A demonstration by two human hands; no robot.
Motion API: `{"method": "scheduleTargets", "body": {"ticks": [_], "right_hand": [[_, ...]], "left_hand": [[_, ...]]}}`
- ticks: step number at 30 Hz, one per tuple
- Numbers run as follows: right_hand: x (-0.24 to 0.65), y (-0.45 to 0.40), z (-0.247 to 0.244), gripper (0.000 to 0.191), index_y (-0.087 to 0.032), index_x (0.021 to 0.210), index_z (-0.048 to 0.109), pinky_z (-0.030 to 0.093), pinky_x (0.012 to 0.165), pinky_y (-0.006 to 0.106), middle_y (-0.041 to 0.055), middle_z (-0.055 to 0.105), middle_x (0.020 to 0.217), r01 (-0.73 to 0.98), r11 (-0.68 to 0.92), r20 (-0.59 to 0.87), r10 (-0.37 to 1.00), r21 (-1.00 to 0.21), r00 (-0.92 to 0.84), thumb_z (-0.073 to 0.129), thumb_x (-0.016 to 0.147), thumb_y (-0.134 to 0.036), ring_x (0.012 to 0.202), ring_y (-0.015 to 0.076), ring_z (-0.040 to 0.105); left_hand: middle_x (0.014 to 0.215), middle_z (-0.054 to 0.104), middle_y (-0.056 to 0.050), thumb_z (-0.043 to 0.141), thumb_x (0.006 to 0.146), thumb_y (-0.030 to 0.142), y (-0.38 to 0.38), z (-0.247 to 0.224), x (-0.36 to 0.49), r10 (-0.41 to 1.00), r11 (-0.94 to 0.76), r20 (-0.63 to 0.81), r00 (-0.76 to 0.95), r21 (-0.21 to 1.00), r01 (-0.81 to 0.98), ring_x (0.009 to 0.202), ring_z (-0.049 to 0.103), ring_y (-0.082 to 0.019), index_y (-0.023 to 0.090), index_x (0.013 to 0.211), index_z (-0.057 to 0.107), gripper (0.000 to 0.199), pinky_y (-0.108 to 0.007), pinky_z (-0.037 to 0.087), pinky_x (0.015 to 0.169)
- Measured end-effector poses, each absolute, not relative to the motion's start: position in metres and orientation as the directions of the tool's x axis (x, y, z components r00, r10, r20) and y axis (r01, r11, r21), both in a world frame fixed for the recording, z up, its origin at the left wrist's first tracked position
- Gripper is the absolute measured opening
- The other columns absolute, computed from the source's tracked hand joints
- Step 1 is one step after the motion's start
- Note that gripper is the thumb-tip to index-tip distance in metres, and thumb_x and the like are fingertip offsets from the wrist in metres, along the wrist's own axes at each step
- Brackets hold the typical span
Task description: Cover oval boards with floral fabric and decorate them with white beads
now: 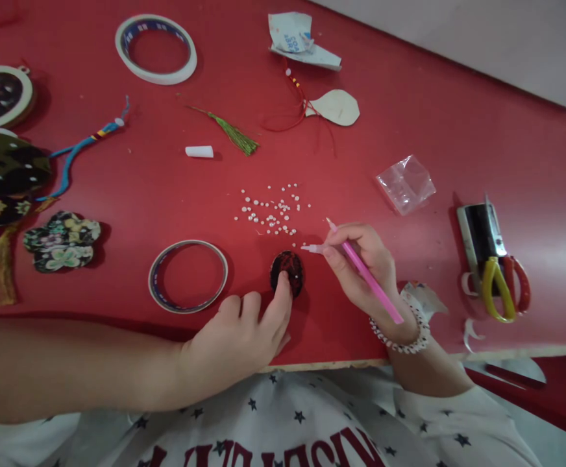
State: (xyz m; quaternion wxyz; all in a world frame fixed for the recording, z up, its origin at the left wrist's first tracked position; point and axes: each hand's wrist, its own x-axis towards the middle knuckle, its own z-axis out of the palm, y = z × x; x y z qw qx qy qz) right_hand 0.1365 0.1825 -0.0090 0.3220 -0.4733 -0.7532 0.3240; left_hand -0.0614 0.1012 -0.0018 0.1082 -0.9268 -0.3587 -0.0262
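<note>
1. The near edge of the red surface (326, 364), trimmed with a pale strip, runs just in front of both hands. The person's star-print shirt (297, 421) lies beyond it. Open red room remains to the right of the right hand (361, 275), before the scissors.

2. The left hand (234, 337) has a narrow grip on the black-and-red disc (287, 272), with a fingertip pressing its near edge. The disc lies flat on the surface, its dark, glossy face flecked with red and set with a tiny white bead.

3. The right hand holds the pink pen (368, 282) in a narrow, writing-style grip, tilted across the fingers. Its pale tip sits just beside the disc, close to the nearest beads.

4. The white pearl beads (270, 209) form a loose scatter just beyond the disc.

5. A ring of tape (188, 276) lies near the left hand, and another (156, 49) lies farther off. A white cap (199, 151), a green tassel (232, 133), a beige leaf-shaped cutout (334, 107) with red thread, and a crumpled paper scrap (302, 40) lie beyond the beads.

6. To the right are a clear plastic bag (406, 185) and scissors (500, 292) with yellow and red handles. To the left lies a patterned fabric flower (61, 241). A beaded bracelet (400, 331) circles the right wrist.
</note>
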Motion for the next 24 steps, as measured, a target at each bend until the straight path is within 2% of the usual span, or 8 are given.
{"method": "scheduleTargets", "body": {"ticks": [4,8,15,24], "right_hand": [[0.131,0.181,-0.012,0.013,-0.023,0.088,0.051,0.048,0.071,0.026,0.0002,0.056,0.084,0.446,0.385,0.205,0.893,-0.808,-0.4,0.057,0.082,-0.012,0.077,0.0122,0.058],[0.123,0.178,-0.014,0.013,-0.022,0.088,0.05,0.048,0.073,0.027,0.0011,0.055,0.085,0.409,0.394,0.19,0.869,-0.823,-0.456,0.054,0.083,-0.01,0.079,0.0122,0.057],[0.12,0.176,-0.015,0.014,-0.022,0.086,0.049,0.048,0.072,0.028,0.0009,0.055,0.084,0.44,0.418,0.191,0.86,-0.795,-0.473,0.052,0.083,-0.008,0.078,0.0127,0.056],[0.121,0.175,-0.018,0.017,-0.022,0.086,0.048,0.048,0.073,0.027,0.0013,0.055,0.086,0.423,0.409,0.179,0.856,-0.809,-0.485,0.051,0.082,-0.006,0.079,0.0118,0.057]], "left_hand": [[0.122,0.059,-0.017,0.04,0.091,0.033,0.101,-0.002,-0.061,0.673,-0.707,0.128,0.728,-0.177,0.685,0.051,0.051,-0.012,0.01,0.118,0.059,0.04,-0.027,0.037,0.041],[0.123,0.058,-0.019,0.041,0.091,0.035,0.102,-0.004,-0.06,0.682,-0.701,0.121,0.721,-0.174,0.692,0.053,0.052,-0.012,0.01,0.123,0.056,0.043,-0.027,0.037,0.043],[0.124,0.058,-0.017,0.041,0.091,0.035,0.105,-0.005,-0.058,0.689,-0.698,0.127,0.714,-0.147,0.7,0.053,0.051,-0.012,0.009,0.113,0.062,0.041,-0.029,0.036,0.043],[0.125,0.057,-0.016,0.037,0.091,0.034,0.105,-0.004,-0.058,0.694,-0.698,0.102,0.713,-0.147,0.7,0.055,0.052,-0.014,0.008,0.113,0.063,0.042,-0.029,0.037,0.043]]}}
